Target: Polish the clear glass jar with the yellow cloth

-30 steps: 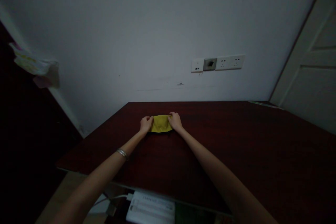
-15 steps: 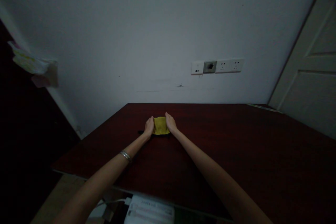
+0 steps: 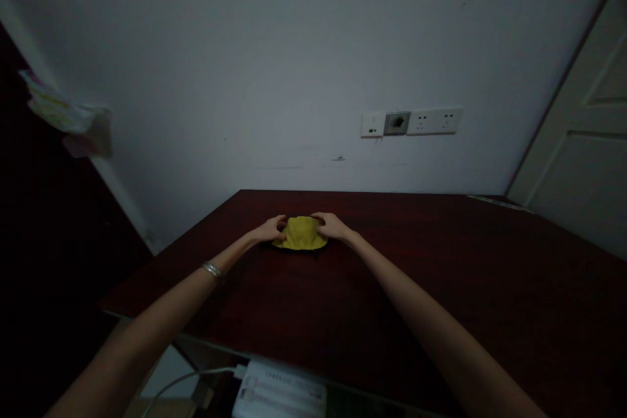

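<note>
Here it is, front and centre on the table: a soft yellow cloth piece with a dark lower edge (image 3: 301, 233), matt and slightly rumpled, narrower at the top and spreading wider at the bottom, where the dark trim curves along the side facing the person. 2 bare hands flank it — the left hand (image 3: 267, 230) at its left side, the right hand (image 3: 333, 226) at its upper right, each with thumb and fingers parted in a curve; whether either one grips the fabric, I can't tell in this gloom. A silvery metal bracelet (image 3: 212, 269) circles the left wrist. Beneath the cloth runs a broad, dark red-brown tabletop (image 3: 343, 300), its far edge up against a pale grey wall (image 3: 235, 46) marked by a few dark scuffs. On that wall, a row of square sockets (image 3: 420, 121), with 1 grey plate among white ones. Over to the right, a pale panelled door (image 3: 582, 163); far left, a crumpled whitish bag with yellow markings (image 3: 68, 116) hangs against something dark. And below the near edge — a white ridged box (image 3: 280, 392), with 1 thin white cable (image 3: 196, 373) running from its left side.
</note>
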Demonstrator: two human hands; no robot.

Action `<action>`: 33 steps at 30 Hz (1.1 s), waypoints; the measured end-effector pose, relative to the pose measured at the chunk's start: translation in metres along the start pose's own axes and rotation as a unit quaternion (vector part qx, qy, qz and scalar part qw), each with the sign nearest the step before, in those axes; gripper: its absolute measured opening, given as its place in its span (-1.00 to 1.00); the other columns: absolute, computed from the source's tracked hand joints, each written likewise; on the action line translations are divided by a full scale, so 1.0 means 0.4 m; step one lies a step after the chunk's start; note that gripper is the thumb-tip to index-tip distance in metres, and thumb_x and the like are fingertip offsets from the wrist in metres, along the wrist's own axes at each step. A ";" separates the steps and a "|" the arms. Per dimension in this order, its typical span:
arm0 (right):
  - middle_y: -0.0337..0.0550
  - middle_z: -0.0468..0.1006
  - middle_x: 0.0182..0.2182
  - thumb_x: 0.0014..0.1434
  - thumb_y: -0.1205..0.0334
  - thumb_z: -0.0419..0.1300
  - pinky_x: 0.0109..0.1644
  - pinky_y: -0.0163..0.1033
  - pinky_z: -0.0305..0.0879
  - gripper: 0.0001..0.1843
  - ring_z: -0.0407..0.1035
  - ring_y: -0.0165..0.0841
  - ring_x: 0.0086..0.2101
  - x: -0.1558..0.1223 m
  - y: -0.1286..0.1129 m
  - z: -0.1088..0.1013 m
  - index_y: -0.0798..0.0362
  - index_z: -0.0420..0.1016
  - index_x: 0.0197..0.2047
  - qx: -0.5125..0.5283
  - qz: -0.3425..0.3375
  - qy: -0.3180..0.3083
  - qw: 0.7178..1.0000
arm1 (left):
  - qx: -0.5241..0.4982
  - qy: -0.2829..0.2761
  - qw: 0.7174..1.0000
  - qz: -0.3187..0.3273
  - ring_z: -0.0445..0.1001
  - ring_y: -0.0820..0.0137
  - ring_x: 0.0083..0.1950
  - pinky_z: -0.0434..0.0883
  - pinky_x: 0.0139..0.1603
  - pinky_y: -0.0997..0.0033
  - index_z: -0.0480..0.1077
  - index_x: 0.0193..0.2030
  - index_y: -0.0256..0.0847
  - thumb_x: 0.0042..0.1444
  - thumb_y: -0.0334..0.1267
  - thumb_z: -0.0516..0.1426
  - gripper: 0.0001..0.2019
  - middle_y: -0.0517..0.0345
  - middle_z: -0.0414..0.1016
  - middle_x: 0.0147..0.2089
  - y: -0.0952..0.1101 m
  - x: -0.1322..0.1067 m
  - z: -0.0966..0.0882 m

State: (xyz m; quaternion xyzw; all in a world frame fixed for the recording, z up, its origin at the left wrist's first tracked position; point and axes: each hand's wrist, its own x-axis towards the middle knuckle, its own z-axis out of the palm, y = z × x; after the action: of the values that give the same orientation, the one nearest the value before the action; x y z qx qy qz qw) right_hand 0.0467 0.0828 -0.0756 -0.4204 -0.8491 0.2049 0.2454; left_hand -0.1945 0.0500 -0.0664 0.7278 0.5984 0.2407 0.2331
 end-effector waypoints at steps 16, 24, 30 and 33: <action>-0.05 0.41 -0.01 0.25 0.15 0.13 -0.06 -0.03 0.39 -0.65 0.39 -0.26 -0.10 -0.044 0.019 -0.056 0.10 0.34 0.06 -0.136 -0.080 0.004 0.987 | 0.264 0.011 0.959 0.104 0.39 0.25 -0.06 0.36 -0.01 0.16 0.41 -0.18 -0.29 0.14 -0.21 0.16 -0.81 0.03 0.43 -0.13 0.028 -0.061 -0.079; -0.07 0.40 0.02 0.26 0.21 0.11 0.03 0.01 0.31 -0.75 0.33 -0.24 -0.02 -0.135 0.004 -0.090 0.08 0.39 -0.01 -0.206 -0.158 -0.026 0.965 | 0.337 -0.046 0.906 0.253 0.31 0.26 -0.15 0.24 -0.03 0.27 0.42 -0.27 -0.19 0.16 -0.38 0.01 -0.84 -0.02 0.38 -0.22 0.011 -0.187 -0.098; -0.06 0.42 0.00 0.27 0.15 0.11 -0.01 -0.04 0.36 -0.73 0.38 -0.28 -0.08 -0.147 0.017 -0.065 0.07 0.39 -0.01 -0.232 -0.130 -0.053 0.963 | 0.345 -0.081 0.903 0.243 0.33 0.23 -0.08 0.23 0.05 0.28 0.44 -0.16 -0.21 0.08 -0.30 0.08 -0.80 -0.05 0.40 -0.15 0.004 -0.227 -0.064; -0.06 0.42 0.00 0.27 0.15 0.11 -0.04 -0.04 0.38 -0.70 0.39 -0.28 -0.10 -0.128 0.019 -0.054 0.08 0.36 0.03 -0.236 -0.083 -0.039 0.967 | 0.338 -0.067 0.922 0.175 0.38 0.22 -0.08 0.27 0.04 0.25 0.45 -0.16 -0.23 0.19 -0.22 -0.01 -0.75 -0.05 0.43 -0.19 0.014 -0.219 -0.042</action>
State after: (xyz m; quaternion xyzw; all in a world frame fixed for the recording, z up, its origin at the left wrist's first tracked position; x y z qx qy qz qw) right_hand 0.0908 0.0483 -0.0751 -0.3856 -0.9145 -0.0058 0.1219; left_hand -0.2157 -0.0361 -0.0562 0.8707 0.4906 0.0115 -0.0328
